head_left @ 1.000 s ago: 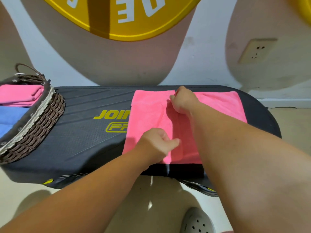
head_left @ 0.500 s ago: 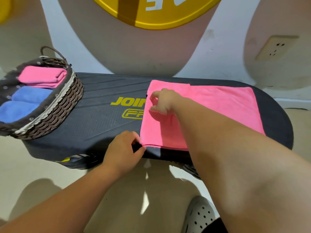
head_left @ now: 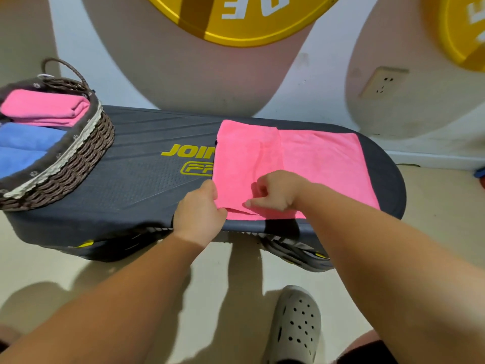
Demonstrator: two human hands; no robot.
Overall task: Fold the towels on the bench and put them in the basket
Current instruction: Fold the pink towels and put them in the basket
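A pink towel (head_left: 309, 164) lies flat on the right half of the dark bench (head_left: 136, 179), its left part doubled over in a fold. My left hand (head_left: 199, 208) pinches the towel's near left corner at the bench's front edge. My right hand (head_left: 278, 191) rests just to the right of it on the near edge, fingers curled onto the cloth. A woven basket (head_left: 78, 158) stands on the bench's left end, with a folded pink towel (head_left: 44, 106) and folded blue towels (head_left: 23, 145) inside.
The bench stands against a white wall with a socket (head_left: 383, 82) at the right. Big yellow discs (head_left: 236, 19) hang above. My grey perforated shoe (head_left: 296, 327) is on the beige floor below the bench's front edge.
My right hand has come from the towel's far left corner down to its near edge beside the left hand. The left hand stays at the near left corner.
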